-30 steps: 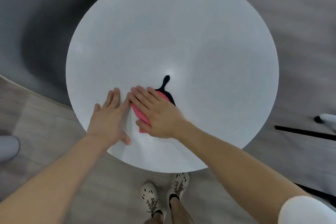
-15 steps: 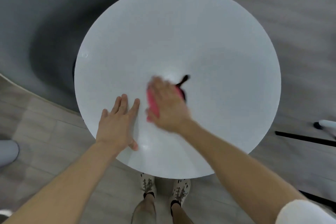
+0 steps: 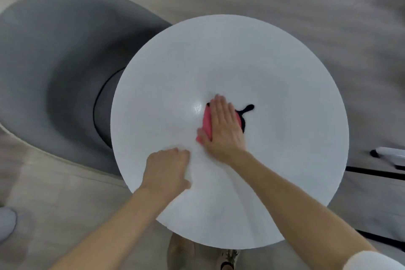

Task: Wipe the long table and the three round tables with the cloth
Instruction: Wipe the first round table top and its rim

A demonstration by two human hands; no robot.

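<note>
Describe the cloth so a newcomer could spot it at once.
Find the round white table filling the view. Near its centre the right hand presses flat on the cloth. It alone is pink, with a black edge and tail poking out past the hand.

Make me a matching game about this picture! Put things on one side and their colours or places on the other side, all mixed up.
Things:
1. cloth
2. round table
3. rug
4. left hand

Colours or places:
A. grey, lying on the floor
B. white
C. pink, under the flat right hand
D. resting on the table near its edge

Right pairs: 1-C, 2-B, 3-A, 4-D
</note>
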